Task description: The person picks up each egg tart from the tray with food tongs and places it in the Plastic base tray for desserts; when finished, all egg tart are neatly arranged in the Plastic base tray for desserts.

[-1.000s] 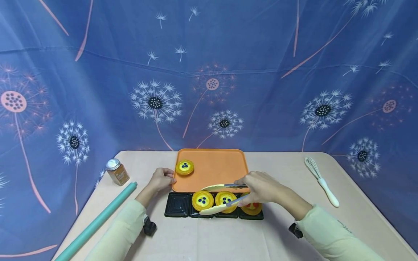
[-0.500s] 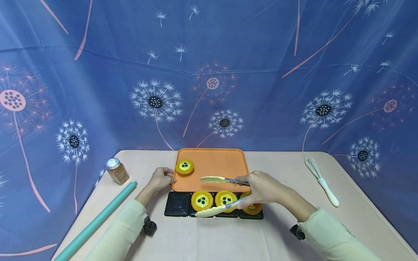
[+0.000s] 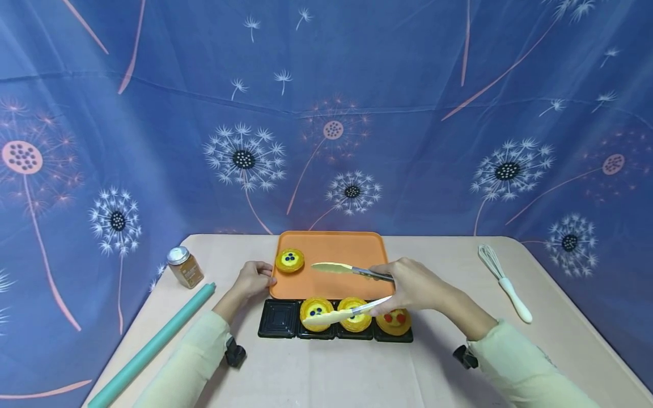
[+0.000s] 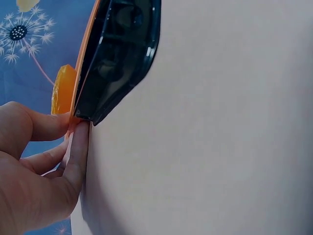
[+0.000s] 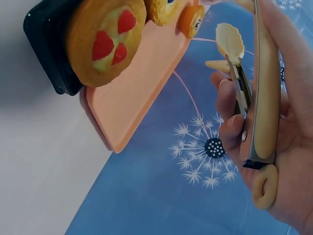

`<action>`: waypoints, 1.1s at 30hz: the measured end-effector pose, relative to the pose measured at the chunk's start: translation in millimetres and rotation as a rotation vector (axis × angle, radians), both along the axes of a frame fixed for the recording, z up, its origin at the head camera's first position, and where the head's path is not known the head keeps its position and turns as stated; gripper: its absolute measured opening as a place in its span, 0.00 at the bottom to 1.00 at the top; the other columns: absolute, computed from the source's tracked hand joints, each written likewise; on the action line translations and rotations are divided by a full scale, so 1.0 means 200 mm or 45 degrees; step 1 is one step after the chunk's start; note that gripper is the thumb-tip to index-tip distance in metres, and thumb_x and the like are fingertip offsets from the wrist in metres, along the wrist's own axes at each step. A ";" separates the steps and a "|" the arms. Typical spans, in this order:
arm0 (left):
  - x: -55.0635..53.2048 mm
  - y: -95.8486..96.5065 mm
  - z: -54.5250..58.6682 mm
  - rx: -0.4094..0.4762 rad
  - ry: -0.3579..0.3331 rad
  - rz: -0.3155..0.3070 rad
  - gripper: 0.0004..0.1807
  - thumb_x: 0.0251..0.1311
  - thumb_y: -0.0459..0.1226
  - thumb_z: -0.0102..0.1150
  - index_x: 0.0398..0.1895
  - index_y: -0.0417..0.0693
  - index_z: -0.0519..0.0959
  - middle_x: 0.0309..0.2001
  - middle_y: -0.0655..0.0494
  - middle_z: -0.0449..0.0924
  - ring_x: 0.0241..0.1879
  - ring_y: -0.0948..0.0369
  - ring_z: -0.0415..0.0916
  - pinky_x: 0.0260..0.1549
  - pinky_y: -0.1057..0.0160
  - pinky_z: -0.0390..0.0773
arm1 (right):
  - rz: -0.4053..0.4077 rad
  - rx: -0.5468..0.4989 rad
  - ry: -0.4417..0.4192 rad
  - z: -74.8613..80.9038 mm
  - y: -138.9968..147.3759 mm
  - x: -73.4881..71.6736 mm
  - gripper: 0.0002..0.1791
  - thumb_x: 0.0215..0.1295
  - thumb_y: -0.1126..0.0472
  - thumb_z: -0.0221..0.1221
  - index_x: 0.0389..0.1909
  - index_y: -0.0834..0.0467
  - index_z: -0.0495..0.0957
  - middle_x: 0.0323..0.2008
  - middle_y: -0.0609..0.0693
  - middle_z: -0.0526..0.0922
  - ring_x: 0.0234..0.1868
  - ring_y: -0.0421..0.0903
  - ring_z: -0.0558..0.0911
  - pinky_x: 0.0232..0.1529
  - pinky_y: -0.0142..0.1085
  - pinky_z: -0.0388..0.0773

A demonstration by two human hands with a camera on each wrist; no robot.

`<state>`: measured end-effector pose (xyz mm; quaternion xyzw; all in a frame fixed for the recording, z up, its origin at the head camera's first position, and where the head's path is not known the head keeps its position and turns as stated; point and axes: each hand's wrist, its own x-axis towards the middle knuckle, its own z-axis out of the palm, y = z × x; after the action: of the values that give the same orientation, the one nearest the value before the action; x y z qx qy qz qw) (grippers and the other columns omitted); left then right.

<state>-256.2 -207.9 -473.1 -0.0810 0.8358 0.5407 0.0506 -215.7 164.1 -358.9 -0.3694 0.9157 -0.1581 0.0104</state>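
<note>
So in the head view, my right hand (image 3: 412,286) has a pair of tongs (image 3: 334,316) and the arms are spread pretty wide, no tart gripped. Long axis goes roughly left-right, tips pointing left: the far arm hangs over the orange tray (image 3: 347,243), the near one crosses in front of the two middle blueberry tarts (image 3: 315,307) in the black tray (image 3: 278,318). That's the relation I'd reckon matters most: those two lie right at the near arm, while the lone tart (image 3: 289,260) on the orange tray is just left of the far tip. My left hand (image 3: 251,279) is the nearer hand to that lone one; my right is nearer the strawberry tart (image 3: 394,322), in the black tray's right-hand compartment. Also on the worktop (image 3: 367,368): jar (image 3: 185,267) and rolling pin (image 3: 155,343) left, whisk (image 3: 504,283) far right.

Left wrist view: my fingers (image 4: 78,152) and thumb pinch the orange tray's left edge, with the lone tart just past my thumb. Can't tell if they touch.

Right wrist view: fingers curled round the tongs, pale handle (image 5: 268,98) along my palm. The strawberry tart is well apart from my fingers.
</note>
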 end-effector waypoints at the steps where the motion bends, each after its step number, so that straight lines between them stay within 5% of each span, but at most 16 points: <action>1: 0.00 0.00 0.00 -0.002 0.004 -0.004 0.17 0.56 0.23 0.63 0.49 0.27 0.77 0.39 0.42 0.78 0.34 0.54 0.76 0.31 0.64 0.81 | -0.009 -0.003 0.006 0.00 0.00 -0.01 0.52 0.42 0.29 0.71 0.57 0.66 0.79 0.42 0.52 0.87 0.36 0.43 0.82 0.40 0.42 0.80; 6: 0.00 0.00 0.00 0.001 0.005 -0.011 0.17 0.55 0.23 0.63 0.49 0.27 0.76 0.39 0.42 0.78 0.34 0.55 0.76 0.31 0.64 0.81 | -0.067 -0.017 0.005 0.00 -0.04 -0.06 0.52 0.42 0.28 0.71 0.59 0.65 0.78 0.39 0.51 0.87 0.29 0.41 0.77 0.34 0.40 0.74; 13: 0.00 0.00 -0.02 -0.024 0.004 -0.005 0.17 0.55 0.23 0.63 0.49 0.28 0.77 0.39 0.43 0.77 0.35 0.55 0.76 0.31 0.64 0.80 | -0.123 -0.029 0.000 -0.05 -0.12 -0.17 0.51 0.43 0.30 0.71 0.60 0.64 0.78 0.50 0.56 0.85 0.46 0.52 0.84 0.41 0.45 0.81; 19: -0.01 0.00 -0.02 -0.027 0.014 0.008 0.17 0.55 0.23 0.63 0.49 0.28 0.77 0.39 0.43 0.77 0.35 0.55 0.76 0.31 0.64 0.81 | -0.169 -0.027 -0.031 -0.12 -0.18 -0.26 0.50 0.44 0.32 0.72 0.61 0.65 0.77 0.48 0.57 0.85 0.36 0.46 0.84 0.32 0.41 0.79; 22: -0.01 0.00 -0.02 -0.019 0.012 0.012 0.18 0.54 0.23 0.64 0.49 0.28 0.77 0.39 0.43 0.78 0.34 0.56 0.77 0.31 0.65 0.81 | -0.202 -0.030 -0.060 -0.15 -0.20 -0.30 0.51 0.43 0.32 0.73 0.61 0.65 0.76 0.45 0.57 0.86 0.20 0.40 0.73 0.21 0.35 0.68; 26: -0.01 0.00 -0.02 -0.012 0.017 0.002 0.18 0.53 0.23 0.64 0.49 0.27 0.77 0.38 0.43 0.78 0.33 0.57 0.77 0.30 0.65 0.81 | -0.250 -0.032 -0.111 -0.18 -0.23 -0.34 0.53 0.43 0.31 0.72 0.63 0.65 0.75 0.40 0.58 0.87 0.13 0.39 0.52 0.16 0.33 0.53; 33: -0.01 0.00 -0.01 -0.014 0.001 0.016 0.17 0.53 0.22 0.64 0.48 0.27 0.77 0.37 0.44 0.77 0.32 0.58 0.76 0.29 0.65 0.80 | -0.204 -0.025 -0.089 -0.22 -0.30 -0.40 0.52 0.44 0.33 0.73 0.63 0.66 0.75 0.36 0.53 0.87 0.16 0.39 0.52 0.21 0.34 0.57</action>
<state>-259.0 -208.9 -475.0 -0.0865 0.8383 0.5363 0.0465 -294.8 104.0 -403.0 -0.2894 0.9398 -0.1801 0.0263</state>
